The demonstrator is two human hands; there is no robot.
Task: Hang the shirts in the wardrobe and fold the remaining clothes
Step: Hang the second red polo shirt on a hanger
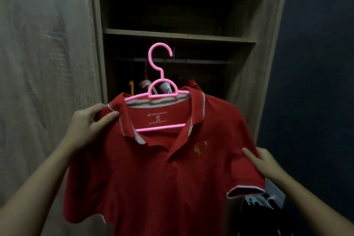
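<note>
A red polo shirt with white-trimmed collar and a yellow chest logo hangs on a pink plastic hanger, held up in front of the open wardrobe. My left hand pinches the shirt's left shoulder by the collar. My right hand grips the right sleeve, thumb on the front of the cloth. The hanger's hook points up, level with the metal rail inside the wardrobe and in front of it.
Several garments hang on the rail in the dark behind the hanger. A wooden shelf runs above the rail. A wood-grain door panel stands at left, a dark blue wall at right. Dark clothes lie low at right.
</note>
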